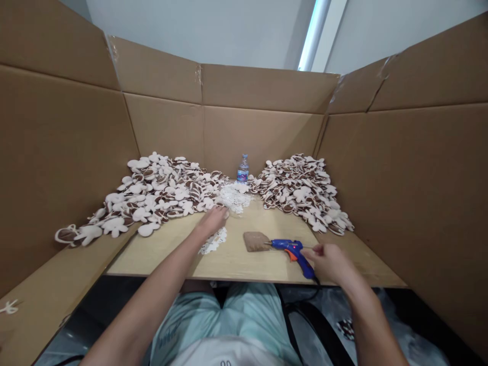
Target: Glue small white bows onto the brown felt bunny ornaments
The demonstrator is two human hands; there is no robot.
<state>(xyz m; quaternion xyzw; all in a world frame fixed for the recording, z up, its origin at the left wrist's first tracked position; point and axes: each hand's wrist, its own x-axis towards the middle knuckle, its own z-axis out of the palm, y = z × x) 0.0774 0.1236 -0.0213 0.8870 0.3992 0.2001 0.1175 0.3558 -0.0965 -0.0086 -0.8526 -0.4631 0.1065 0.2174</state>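
A blue hot glue gun (287, 245) with an orange trigger lies on the board, its nozzle over a small brown pad (256, 241). My right hand (328, 260) is closed in a pinch at the gun's rear, on what looks like the thin end of a glue stick (307, 247). Farther forward, my left hand (214, 220) is at the edge of a clear plastic bag with small white cut-out pieces (234, 197). Its fingers look curled together; anything in them is hidden. More loose white pieces (214, 241) lie just below that wrist.
Heaps of white and brown felt shapes with cords stand at the left (168, 190) and right (301, 193). A water bottle (243, 169) stands at the back. Cardboard walls (263, 127) enclose the wooden board (213, 267). The gun's cord (317, 282) drops over the front edge.
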